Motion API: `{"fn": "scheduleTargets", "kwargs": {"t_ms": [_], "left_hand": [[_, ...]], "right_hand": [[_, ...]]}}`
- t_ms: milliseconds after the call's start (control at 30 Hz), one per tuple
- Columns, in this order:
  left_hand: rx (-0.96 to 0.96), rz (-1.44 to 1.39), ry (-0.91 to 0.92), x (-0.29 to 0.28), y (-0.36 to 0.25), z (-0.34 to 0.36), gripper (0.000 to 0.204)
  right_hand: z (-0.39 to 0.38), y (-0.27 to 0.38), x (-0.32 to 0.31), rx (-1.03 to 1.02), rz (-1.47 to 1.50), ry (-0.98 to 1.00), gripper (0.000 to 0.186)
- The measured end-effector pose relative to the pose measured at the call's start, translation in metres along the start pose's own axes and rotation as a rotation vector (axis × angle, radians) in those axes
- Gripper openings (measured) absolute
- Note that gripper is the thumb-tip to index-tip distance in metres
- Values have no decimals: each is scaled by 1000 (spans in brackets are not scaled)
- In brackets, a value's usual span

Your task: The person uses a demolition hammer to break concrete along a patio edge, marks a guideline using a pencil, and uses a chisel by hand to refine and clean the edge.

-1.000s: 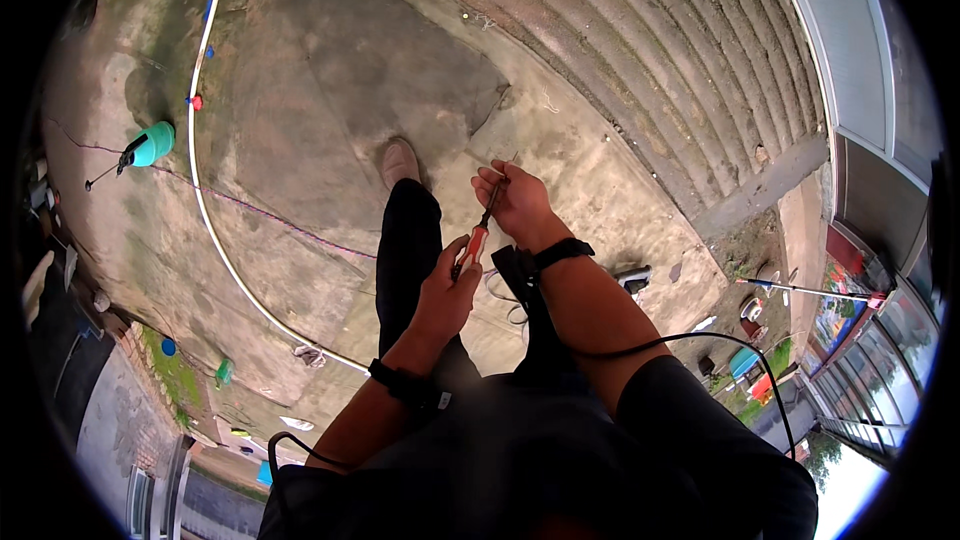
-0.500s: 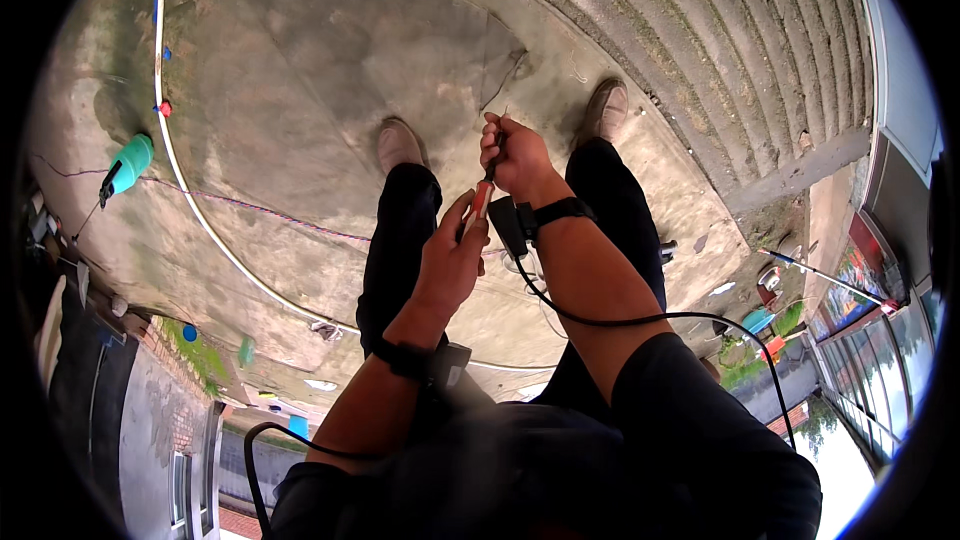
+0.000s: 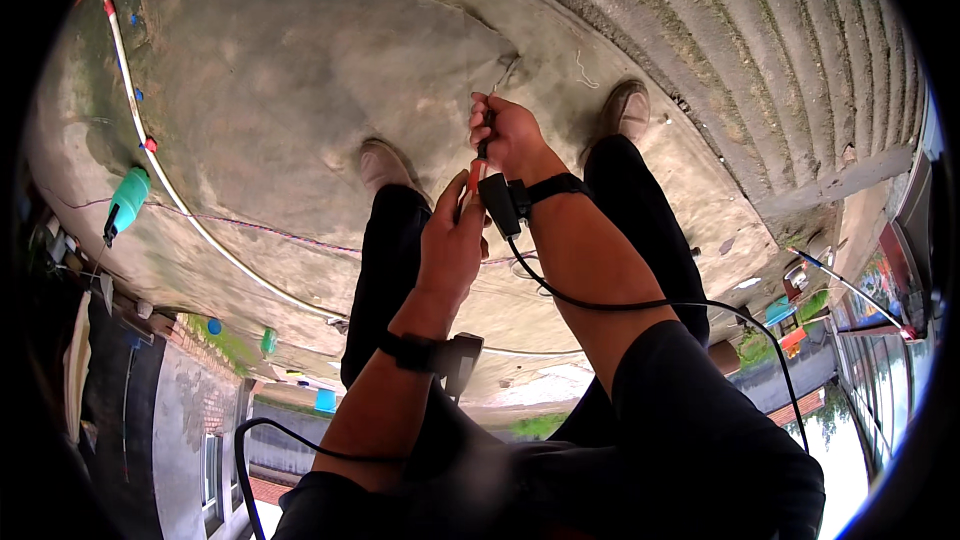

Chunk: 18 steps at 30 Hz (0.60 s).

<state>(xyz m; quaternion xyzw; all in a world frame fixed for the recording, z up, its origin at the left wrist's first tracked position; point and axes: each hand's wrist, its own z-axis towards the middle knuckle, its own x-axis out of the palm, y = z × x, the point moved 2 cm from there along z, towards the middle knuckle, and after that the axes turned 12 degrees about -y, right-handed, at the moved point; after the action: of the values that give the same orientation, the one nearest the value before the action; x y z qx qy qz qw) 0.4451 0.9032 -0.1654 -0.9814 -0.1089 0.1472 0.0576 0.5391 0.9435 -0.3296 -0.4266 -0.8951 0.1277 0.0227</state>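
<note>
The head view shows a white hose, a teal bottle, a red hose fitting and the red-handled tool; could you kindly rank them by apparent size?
1. White hose
2. Teal bottle, red-handled tool: order unsure, tool partly covered
3. Red hose fitting

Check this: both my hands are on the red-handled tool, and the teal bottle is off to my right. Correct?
Not quite: the head view shows the teal bottle off to your left. Your left hand and right hand are both on the red-handled tool.

Showing red and black on the tool (image 3: 476, 177), teal and black on the sprayer (image 3: 130, 198), white with red patches on the hose (image 3: 126, 65). Running plain black down the trousers (image 3: 385, 250).
</note>
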Motion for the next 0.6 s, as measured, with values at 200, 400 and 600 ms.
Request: {"fn": "scheduleTargets", "kwargs": {"t_ms": [200, 400, 600], "left_hand": [[-14, 5, -29, 28, -13, 35, 41], [-44, -8, -20, 40, -16, 53, 42], [-71, -5, -28, 39, -20, 53, 41]], "right_hand": [[37, 29, 14, 20, -21, -14, 29], [56, 38, 15, 62, -23, -24, 29], [56, 37, 17, 58, -20, -41, 28]]}}
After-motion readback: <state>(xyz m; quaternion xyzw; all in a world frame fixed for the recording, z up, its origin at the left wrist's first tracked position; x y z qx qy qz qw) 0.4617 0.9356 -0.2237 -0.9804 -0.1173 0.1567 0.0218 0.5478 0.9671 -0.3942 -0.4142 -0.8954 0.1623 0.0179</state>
